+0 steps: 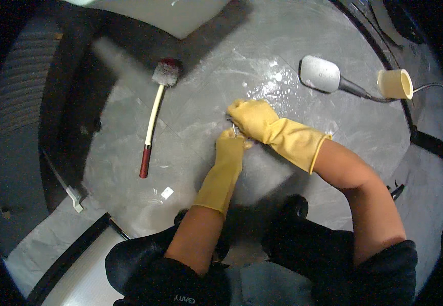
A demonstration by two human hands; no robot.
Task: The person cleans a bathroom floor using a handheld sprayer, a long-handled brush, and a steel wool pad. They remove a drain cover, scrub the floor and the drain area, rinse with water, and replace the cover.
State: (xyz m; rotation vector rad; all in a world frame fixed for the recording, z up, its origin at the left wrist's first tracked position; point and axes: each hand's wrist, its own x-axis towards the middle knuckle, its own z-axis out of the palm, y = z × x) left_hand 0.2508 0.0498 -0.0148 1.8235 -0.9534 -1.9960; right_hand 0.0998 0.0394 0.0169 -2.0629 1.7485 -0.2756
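Both hands wear yellow rubber gloves and meet low over the grey floor. My right hand (252, 116) is curled, palm down, over a small dark and shiny metal item (235, 129), too hidden to name. Just below it my left hand (231, 139) has its fingers at the lower side of the same item. Drops of liquid (279, 86) glisten on the floor beyond the hands. To the left lies a long-handled brush (154, 114) with a fuzzy grey and dark red head, a pale shaft and a red grip.
At the right lie a grey paddle-shaped tool (321, 74) with a dark handle and a cream plastic cup (393, 84) on its side. A small white piece (167, 192) lies near my left knee. A thin pale tool (74, 199) and a black-edged panel (72, 260) are at lower left.
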